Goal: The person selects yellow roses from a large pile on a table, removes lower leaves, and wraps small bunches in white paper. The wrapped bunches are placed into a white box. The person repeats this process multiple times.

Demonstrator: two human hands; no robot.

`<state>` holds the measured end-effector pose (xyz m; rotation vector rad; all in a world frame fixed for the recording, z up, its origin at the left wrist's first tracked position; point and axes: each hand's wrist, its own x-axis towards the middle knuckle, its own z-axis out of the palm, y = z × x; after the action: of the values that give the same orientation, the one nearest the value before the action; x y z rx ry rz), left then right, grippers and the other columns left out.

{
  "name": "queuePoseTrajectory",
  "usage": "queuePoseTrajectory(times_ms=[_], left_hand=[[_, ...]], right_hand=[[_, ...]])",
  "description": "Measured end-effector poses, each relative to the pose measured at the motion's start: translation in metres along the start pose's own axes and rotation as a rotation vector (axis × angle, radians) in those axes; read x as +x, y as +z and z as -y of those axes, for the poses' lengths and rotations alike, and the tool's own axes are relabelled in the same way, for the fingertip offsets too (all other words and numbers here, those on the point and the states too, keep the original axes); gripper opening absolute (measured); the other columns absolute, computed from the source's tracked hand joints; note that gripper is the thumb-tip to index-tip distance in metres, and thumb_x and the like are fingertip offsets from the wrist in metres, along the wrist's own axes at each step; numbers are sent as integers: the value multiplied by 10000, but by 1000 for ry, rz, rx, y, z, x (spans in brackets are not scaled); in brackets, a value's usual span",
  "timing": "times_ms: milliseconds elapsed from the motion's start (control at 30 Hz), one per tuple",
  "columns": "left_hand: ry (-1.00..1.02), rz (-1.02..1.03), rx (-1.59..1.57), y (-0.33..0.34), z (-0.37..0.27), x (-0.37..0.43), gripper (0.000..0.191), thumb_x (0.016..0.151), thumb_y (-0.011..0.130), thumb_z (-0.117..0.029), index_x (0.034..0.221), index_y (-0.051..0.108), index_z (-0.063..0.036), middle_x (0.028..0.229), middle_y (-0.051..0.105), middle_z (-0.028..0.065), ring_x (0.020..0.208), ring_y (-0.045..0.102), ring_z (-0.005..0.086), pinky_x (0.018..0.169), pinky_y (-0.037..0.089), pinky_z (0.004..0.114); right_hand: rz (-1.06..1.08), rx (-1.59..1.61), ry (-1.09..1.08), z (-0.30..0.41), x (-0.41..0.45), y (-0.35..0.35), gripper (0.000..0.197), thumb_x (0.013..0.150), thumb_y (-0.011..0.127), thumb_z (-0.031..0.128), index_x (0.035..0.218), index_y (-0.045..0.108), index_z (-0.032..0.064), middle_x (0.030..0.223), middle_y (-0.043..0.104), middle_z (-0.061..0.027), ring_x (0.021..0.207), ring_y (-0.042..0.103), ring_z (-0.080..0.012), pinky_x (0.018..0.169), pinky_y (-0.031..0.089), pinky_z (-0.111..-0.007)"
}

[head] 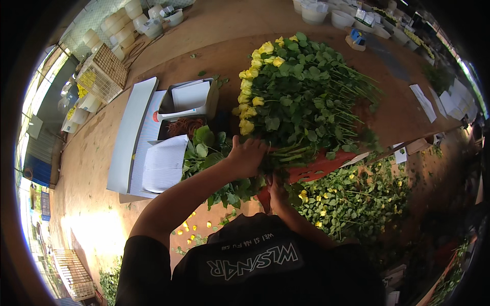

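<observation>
My left hand (250, 157) is closed around a leafy bunch of stems. The bunch's green leaves (204, 143) spread out to the left of the hand, and its bare stem ends (293, 155) point right. Just below it my right hand (277, 191) is raised against the underside of the bunch, its fingers partly hidden by leaves, so its grip is unclear. Beyond both hands lies a large pile of yellow roses (249, 95), blooms to the left and stems to the right, close to a red plastic surface (321, 166).
Left of the hands are corrugated cardboard sheets (164, 164), a bin of white sheets (191, 95) and brown ties or bands (185, 126). Cut foliage and yellow blooms (356, 195) cover the floor at lower right. A blue tape dispenser-like object (357, 37) and white tubs (314, 13) stand farther off.
</observation>
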<state>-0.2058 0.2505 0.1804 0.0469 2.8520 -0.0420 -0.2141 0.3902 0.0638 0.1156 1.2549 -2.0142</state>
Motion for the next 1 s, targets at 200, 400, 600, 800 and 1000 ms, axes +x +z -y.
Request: queuePoseTrajectory(times_ms=[200, 400, 600, 800, 1000], left_hand=[[-15, -34, 4, 16, -9, 6, 680, 649, 649, -292, 1212, 376, -26, 1245, 378, 156, 1106, 427, 250, 858, 253, 589], [162, 81, -26, 32, -13, 11, 470, 811, 489, -314, 1232, 387, -130, 1144, 445, 76, 1126, 381, 258, 874, 254, 585], [75, -720, -548, 55, -29, 25, 393, 844, 420, -226, 1187, 410, -35, 1130, 446, 108, 1135, 373, 277, 947, 222, 537], [49, -292, -7, 50, -23, -11, 401, 669, 564, -196, 1028, 510, -23, 906, 528, 90, 958, 490, 250, 916, 177, 651], [-20, -464, -64, 32, -5, -17, 358, 663, 577, -248, 927, 485, -25, 842, 496, 95, 870, 509, 242, 957, 172, 612]], right_hand=[[186, 150, -30, 45, -45, 25, 273, 890, 421, 273, 673, 397, 110, 657, 387, 38, 570, 337, -68, 565, 323, -166], [208, -188, -358, 98, -31, 77, 222, 749, 571, -8, 739, 369, 84, 629, 376, 13, 560, 354, -50, 499, 319, -210], [650, -392, -422, 162, -13, 155, 250, 634, 585, 7, 731, 362, 66, 635, 364, 10, 568, 345, -65, 500, 317, -220], [656, -622, -241, 211, 110, 162, 253, 703, 550, -5, 686, 335, 128, 590, 328, 61, 465, 273, -31, 393, 198, -217], [495, -544, 310, 55, 75, -24, 135, 807, 538, 69, 917, 462, 92, 752, 497, 9, 582, 437, -68, 491, 370, -212]])
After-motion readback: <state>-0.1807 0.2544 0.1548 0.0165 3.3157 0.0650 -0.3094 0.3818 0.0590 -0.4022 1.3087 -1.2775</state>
